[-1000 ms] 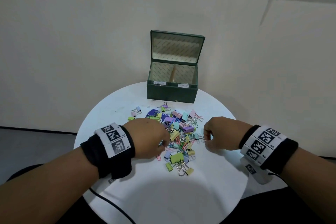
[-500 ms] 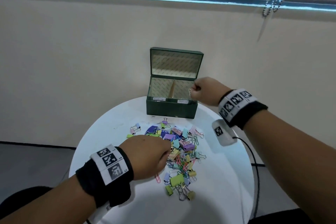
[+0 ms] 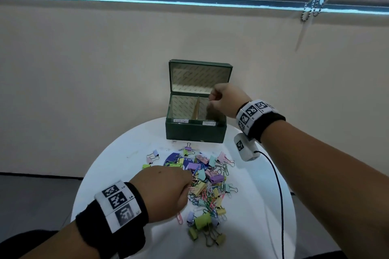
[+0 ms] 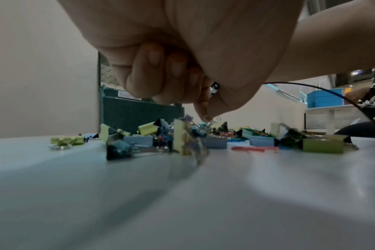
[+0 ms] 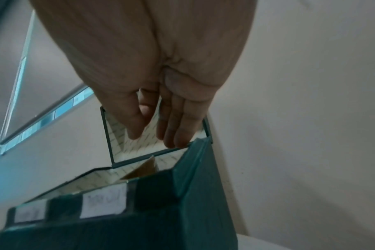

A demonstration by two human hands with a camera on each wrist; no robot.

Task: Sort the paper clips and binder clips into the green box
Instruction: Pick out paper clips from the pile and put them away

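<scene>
Green box (image 3: pixel 195 132) under slack-fingered right hand (image 3: pixel 228 99); left hand (image 3: pixel 166 191) pinching clip (image 4: pixel 212 118).

Cream wall (image 3: pixel 84 73) behind round white table (image 3: pixel 130 145), grey floor (image 3: pixel 31 195).

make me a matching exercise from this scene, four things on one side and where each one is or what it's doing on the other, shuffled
Things:
1. left hand
2. right hand
3. green box
4. pink paper clip

Places or states:
A. lid up, at the table's far edge
B. fingers loose above the right compartment
C. flat on the table, near side of the pile
D. pinching a wire loop at the clip pile

Pairs: 1-D, 2-B, 3-A, 4-C
</scene>
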